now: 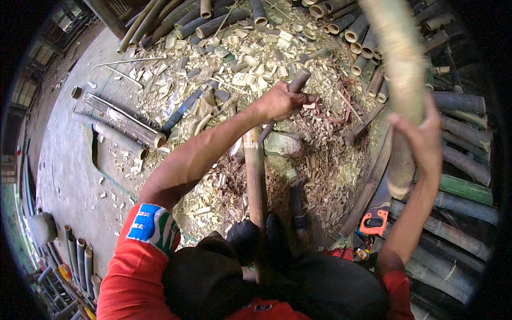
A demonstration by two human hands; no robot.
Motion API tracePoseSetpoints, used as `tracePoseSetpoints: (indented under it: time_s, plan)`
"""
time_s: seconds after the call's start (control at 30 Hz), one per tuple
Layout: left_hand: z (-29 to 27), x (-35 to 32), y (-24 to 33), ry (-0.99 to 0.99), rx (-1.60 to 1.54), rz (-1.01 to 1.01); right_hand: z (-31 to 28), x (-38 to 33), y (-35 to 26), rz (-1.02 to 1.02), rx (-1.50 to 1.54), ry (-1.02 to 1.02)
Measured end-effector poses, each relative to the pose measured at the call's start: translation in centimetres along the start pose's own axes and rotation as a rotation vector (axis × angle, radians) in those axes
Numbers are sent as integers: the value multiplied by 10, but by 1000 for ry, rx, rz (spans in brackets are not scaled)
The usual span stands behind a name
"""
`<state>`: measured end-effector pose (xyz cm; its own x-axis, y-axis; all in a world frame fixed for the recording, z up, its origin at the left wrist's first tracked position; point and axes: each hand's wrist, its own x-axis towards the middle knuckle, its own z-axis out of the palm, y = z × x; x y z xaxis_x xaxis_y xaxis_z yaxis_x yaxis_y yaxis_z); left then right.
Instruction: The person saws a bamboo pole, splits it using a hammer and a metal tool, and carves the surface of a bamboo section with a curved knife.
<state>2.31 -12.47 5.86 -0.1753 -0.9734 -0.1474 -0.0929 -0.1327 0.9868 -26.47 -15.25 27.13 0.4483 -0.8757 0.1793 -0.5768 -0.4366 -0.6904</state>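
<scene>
My left hand (282, 101) is closed round the round handle of a chisel (300, 80). Its narrow blade (265, 132) slants down to the upper end of a brown bamboo pole (255, 173), which runs between my dark-clad legs. On the right, my right hand (421, 136) grips a thick, pale wooden club (405, 58). The club's far part is smeared by motion, and its rounded near end points down past my wrist. A pale block of wood (282, 144) lies just beside the bamboo's end.
Pale wood chips (245, 58) cover the floor. Bamboo poles (458, 192) are stacked along the right, more (368, 45) at the far side. A saw with an orange handle (373, 221) lies near my right forearm. Left of my left forearm lie bamboo pieces (117, 136) and a blue-handled tool (181, 112).
</scene>
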Motion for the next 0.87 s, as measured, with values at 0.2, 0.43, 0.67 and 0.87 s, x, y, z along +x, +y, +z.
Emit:
tracePoseSetpoints:
  time_s: [0.2, 0.43, 0.67, 0.87]
  plan:
    - [10, 4, 6, -28, 70, 85, -4, -2, 27, 101, 311, 225]
    - [10, 2, 18, 32, -17, -200, 11, -1, 16, 51, 58, -119]
    - [11, 4, 5, 17, 126, 60, -15, 7, 42, 101, 295, 217]
    - [4, 7, -5, 16, 38, -181, 46, -9, 48, 267, 102, -404]
